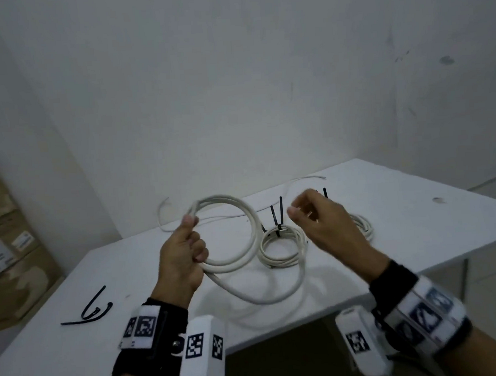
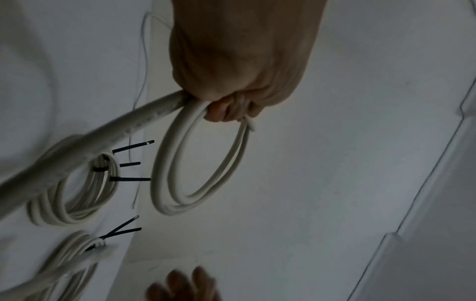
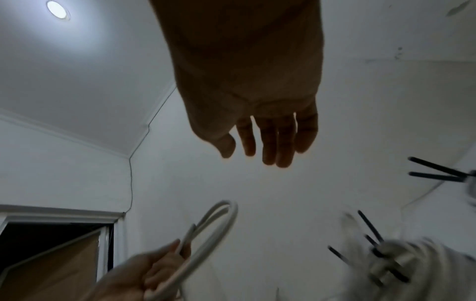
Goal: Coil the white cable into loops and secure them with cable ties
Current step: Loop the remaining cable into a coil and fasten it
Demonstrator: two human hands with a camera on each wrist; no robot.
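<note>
Midway through the job: the left hand (image 1: 184,248) grips a half-wound cable (image 1: 237,231) above the table (image 1: 415,216), right hand (image 1: 320,221) empty and relaxed (two tied coils (image 1: 281,243) lie behind), spare ties (image 1: 92,311) waiting.

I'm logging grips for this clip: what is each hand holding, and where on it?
The left hand grips the white cable where its loops gather at the coil's near-left side. The right hand holds nothing.
</note>
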